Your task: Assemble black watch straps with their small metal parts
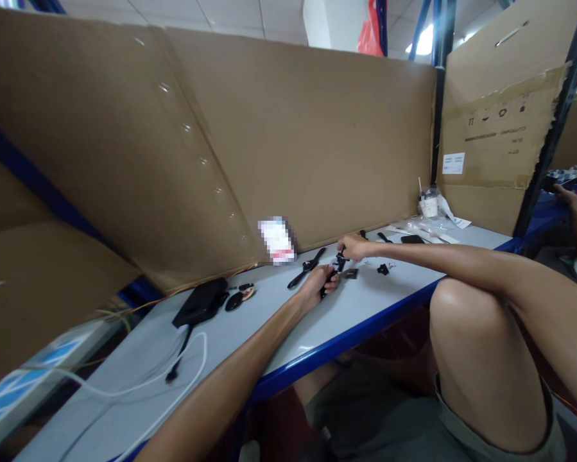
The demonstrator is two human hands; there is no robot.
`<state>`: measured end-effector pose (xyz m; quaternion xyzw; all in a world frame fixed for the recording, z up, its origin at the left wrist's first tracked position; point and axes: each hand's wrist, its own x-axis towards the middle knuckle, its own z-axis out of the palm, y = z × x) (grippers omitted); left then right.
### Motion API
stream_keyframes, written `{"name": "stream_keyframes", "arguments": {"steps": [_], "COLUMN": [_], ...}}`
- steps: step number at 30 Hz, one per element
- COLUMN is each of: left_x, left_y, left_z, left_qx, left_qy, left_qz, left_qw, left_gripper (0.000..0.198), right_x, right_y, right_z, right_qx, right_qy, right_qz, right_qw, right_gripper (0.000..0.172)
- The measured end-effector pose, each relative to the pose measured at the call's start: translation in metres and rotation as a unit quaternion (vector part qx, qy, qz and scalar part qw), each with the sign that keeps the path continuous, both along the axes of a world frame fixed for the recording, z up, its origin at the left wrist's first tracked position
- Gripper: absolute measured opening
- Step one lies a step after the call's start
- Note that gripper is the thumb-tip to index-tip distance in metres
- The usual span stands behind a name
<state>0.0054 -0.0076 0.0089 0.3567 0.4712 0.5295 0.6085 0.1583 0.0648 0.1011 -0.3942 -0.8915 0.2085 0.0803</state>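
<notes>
My left hand point(318, 282) is closed around a slim black strap-like piece point(323, 292), whose lower end sticks out below the fingers. At the upper end of this piece, my right hand point(353, 246) is bent in a pinch; the fingertips hide exactly what they grip. A similar long black strap-like piece point(307, 264) lies on the table just left of my left hand. To the right of it are a small dark square point(350, 273) and a small black part with shiny bits point(385, 268).
A lit phone point(277, 240) leans on the cardboard wall point(317, 141). Left on the grey table point(249, 333) lie a black case point(201, 301), keys point(240, 296) and a white cable point(204, 359). Plastic bags point(423, 228) and a cup point(429, 205) stand back right. Another person's hand point(570, 196) shows far right.
</notes>
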Motion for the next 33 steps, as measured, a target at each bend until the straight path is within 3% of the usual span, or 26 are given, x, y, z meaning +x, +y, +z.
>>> {"name": "stream_keyframes", "arguments": {"steps": [4, 8, 15, 20, 24, 33], "left_x": [0.005, 0.008, 0.006, 0.006, 0.009, 0.012], "left_y": [-0.003, -0.006, -0.005, -0.006, -0.009, -0.011], "left_z": [0.004, 0.006, 0.003, 0.003, 0.005, 0.006], "left_qx": [-0.010, 0.001, 0.009, 0.018, 0.032, 0.046], "left_qy": [0.042, 0.061, 0.065, 0.073, 0.081, 0.095], "left_qz": [0.040, 0.023, 0.012, 0.010, 0.006, 0.024], "left_qw": [0.998, 0.998, 0.998, 0.997, 0.996, 0.994], "left_gripper": [0.014, 0.010, 0.010, 0.006, 0.003, 0.011], "right_x": [-0.002, -0.003, -0.005, -0.006, -0.006, -0.011], "right_y": [0.002, 0.002, 0.001, 0.001, -0.003, -0.006], "right_z": [-0.009, -0.016, -0.016, -0.019, -0.019, -0.018], "right_qx": [-0.088, -0.154, -0.229, -0.226, -0.179, -0.128], "right_qy": [0.052, 0.118, 0.138, 0.126, 0.116, 0.070], "right_qz": [-0.003, -0.026, -0.075, -0.059, -0.054, -0.047], "right_qw": [0.995, 0.981, 0.961, 0.964, 0.976, 0.988], "right_gripper": [0.025, 0.009, 0.022, 0.023, 0.021, 0.019]}}
